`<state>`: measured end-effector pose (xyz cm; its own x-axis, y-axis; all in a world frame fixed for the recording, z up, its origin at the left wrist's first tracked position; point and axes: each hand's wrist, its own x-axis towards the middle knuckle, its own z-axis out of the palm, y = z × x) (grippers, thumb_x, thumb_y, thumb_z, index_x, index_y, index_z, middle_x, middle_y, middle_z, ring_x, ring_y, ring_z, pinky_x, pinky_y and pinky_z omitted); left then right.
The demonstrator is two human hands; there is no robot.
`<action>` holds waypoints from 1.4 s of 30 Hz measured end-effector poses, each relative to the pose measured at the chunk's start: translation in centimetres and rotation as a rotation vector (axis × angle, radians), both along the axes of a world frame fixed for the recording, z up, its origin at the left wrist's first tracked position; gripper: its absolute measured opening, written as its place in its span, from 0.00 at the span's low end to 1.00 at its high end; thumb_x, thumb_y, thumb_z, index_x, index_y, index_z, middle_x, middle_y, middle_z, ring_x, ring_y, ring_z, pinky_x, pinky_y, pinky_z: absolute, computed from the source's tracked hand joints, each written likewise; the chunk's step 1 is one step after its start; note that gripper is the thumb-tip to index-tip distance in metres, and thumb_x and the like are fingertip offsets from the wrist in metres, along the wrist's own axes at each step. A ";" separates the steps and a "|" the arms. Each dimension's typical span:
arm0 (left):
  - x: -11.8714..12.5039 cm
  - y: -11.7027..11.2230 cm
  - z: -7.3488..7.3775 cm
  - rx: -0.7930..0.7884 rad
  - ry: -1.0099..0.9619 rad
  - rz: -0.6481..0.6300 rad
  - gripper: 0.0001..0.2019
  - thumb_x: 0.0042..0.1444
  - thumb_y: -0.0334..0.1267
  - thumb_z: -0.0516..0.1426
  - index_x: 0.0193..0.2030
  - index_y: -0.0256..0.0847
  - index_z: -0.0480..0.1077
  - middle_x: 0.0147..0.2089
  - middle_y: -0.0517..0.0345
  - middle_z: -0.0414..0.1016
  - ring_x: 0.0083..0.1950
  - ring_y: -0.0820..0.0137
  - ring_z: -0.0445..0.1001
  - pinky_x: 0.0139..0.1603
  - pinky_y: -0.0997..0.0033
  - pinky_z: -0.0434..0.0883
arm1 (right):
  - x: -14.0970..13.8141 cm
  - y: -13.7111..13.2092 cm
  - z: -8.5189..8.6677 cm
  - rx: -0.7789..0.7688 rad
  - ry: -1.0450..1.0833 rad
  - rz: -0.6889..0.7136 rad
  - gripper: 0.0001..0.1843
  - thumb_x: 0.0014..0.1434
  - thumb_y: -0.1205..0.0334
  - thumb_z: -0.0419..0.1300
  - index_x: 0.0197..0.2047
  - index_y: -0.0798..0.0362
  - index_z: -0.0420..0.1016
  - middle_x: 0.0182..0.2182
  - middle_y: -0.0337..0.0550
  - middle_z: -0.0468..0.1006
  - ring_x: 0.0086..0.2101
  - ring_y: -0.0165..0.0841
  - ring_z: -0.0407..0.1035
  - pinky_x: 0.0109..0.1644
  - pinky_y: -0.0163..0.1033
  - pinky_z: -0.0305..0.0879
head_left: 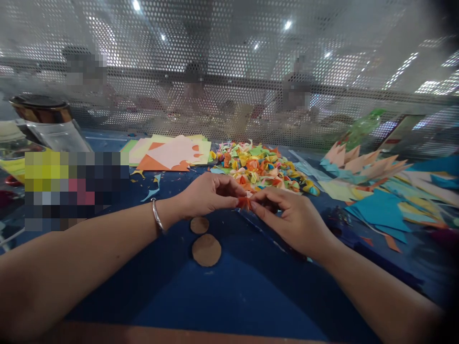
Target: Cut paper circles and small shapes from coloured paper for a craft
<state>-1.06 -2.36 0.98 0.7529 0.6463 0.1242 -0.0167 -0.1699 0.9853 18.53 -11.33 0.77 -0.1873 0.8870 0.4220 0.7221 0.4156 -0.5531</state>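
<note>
Between my two hands is a small piece of folded orange-red paper (245, 203), pinched from both sides. My left hand (210, 195), with a silver bangle on its wrist, grips its left edge between thumb and fingers. Thumb and fingertips of my right hand (292, 215) close on its right side. Just behind it spreads a heap of small folded paper pieces (263, 165) in many colours. Below my left hand lie two round brown cardboard discs, a smaller one (199, 225) and a larger one (207, 250).
Flat coloured paper sheets (168, 153) are stacked at the back left. To the right stand pointed folded papers (362, 165), with blue sheets (380, 215) before them. A lidded clear jar (53, 129) is far left. A perforated metal screen (229, 62) closes off the blue table's (215, 301) back.
</note>
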 end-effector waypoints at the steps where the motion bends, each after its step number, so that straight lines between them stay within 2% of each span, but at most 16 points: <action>1: 0.0 0.0 -0.1 0.052 0.022 0.008 0.06 0.48 0.29 0.64 0.35 0.35 0.76 0.33 0.58 0.79 0.34 0.77 0.76 0.40 0.74 0.71 | 0.0 0.0 0.0 0.006 -0.011 0.002 0.10 0.64 0.60 0.56 0.34 0.51 0.76 0.28 0.39 0.77 0.27 0.29 0.68 0.29 0.34 0.63; 4: 0.2 -0.2 -0.2 0.179 0.060 0.031 0.05 0.49 0.27 0.61 0.34 0.36 0.76 0.31 0.59 0.79 0.33 0.77 0.76 0.39 0.75 0.71 | -0.1 0.2 0.0 0.013 -0.030 0.015 0.09 0.63 0.60 0.56 0.34 0.51 0.77 0.28 0.39 0.78 0.25 0.29 0.68 0.28 0.33 0.63; 7: 0.2 -0.3 -0.2 0.220 0.061 0.042 0.05 0.50 0.26 0.60 0.34 0.36 0.76 0.31 0.60 0.79 0.33 0.77 0.76 0.38 0.76 0.71 | -0.2 0.2 -0.1 0.003 -0.036 0.013 0.09 0.63 0.60 0.57 0.34 0.52 0.77 0.28 0.40 0.78 0.25 0.29 0.68 0.28 0.34 0.63; 11: 0.2 -0.5 -0.1 0.175 0.011 0.027 0.04 0.50 0.26 0.60 0.33 0.35 0.75 0.31 0.59 0.79 0.33 0.78 0.76 0.38 0.77 0.71 | -0.2 0.1 -0.1 0.021 -0.035 0.000 0.09 0.63 0.60 0.57 0.34 0.52 0.76 0.29 0.41 0.78 0.26 0.29 0.69 0.28 0.34 0.64; 16: 0.3 -0.6 -0.2 0.082 -0.062 -0.007 0.07 0.50 0.27 0.62 0.37 0.35 0.72 0.33 0.58 0.78 0.35 0.75 0.77 0.42 0.73 0.74 | -0.3 -0.1 0.0 0.032 -0.035 0.019 0.09 0.64 0.59 0.58 0.35 0.52 0.77 0.28 0.41 0.77 0.25 0.29 0.67 0.27 0.34 0.63; 20: 0.3 -0.4 -0.1 0.067 -0.076 0.032 0.10 0.48 0.26 0.62 0.38 0.35 0.70 0.35 0.58 0.76 0.37 0.75 0.76 0.42 0.72 0.74 | -0.2 -0.1 -0.1 0.052 -0.011 0.018 0.08 0.64 0.60 0.58 0.38 0.51 0.78 0.31 0.41 0.79 0.27 0.29 0.69 0.29 0.34 0.64; 27: 0.1 -0.4 0.5 -0.085 0.006 0.084 0.11 0.48 0.29 0.61 0.40 0.35 0.69 0.33 0.58 0.74 0.33 0.74 0.75 0.38 0.69 0.74 | -0.2 -0.1 -0.1 0.047 -0.018 0.007 0.07 0.63 0.61 0.58 0.37 0.52 0.77 0.29 0.39 0.78 0.26 0.29 0.68 0.29 0.34 0.65; 35: -0.2 0.0 0.7 0.029 0.101 0.060 0.09 0.46 0.29 0.63 0.36 0.35 0.71 0.32 0.57 0.77 0.33 0.75 0.74 0.37 0.73 0.70 | -0.3 0.0 -0.1 0.005 -0.037 0.018 0.10 0.64 0.57 0.58 0.36 0.51 0.77 0.28 0.39 0.78 0.24 0.29 0.67 0.27 0.35 0.63; 42: -0.1 -0.3 1.1 -0.083 0.146 0.027 0.04 0.48 0.27 0.62 0.33 0.34 0.75 0.30 0.57 0.79 0.32 0.76 0.74 0.39 0.73 0.69 | -0.2 -0.1 -0.1 0.015 -0.036 0.010 0.09 0.64 0.57 0.58 0.36 0.51 0.77 0.29 0.40 0.79 0.25 0.29 0.68 0.28 0.35 0.64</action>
